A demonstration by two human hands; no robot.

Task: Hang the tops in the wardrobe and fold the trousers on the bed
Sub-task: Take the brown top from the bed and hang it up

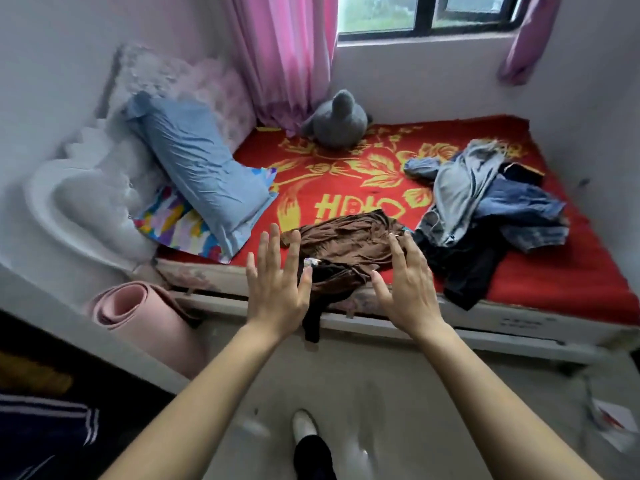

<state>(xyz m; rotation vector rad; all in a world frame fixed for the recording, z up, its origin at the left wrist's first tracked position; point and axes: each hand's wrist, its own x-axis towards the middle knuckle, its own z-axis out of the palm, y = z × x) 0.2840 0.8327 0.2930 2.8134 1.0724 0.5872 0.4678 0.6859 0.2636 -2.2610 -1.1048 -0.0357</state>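
A crumpled brown garment [346,240] lies at the near edge of the bed [571,292], partly over a black piece that hangs off the edge. To its right sits a heap of clothes: a grey top [460,188], blue jeans [526,213] and a black garment [467,271]. My left hand [277,292] and my right hand [405,289] are held out in the air in front of the brown garment, fingers straight and spread, holding nothing.
A blue pillow [197,168] leans on the headboard over a colourful pillow [173,223]. A grey plush toy [336,119] sits under the pink curtain [284,53]. A rolled pink mat [145,317] stands on the floor at the left. My foot [308,434] is below.
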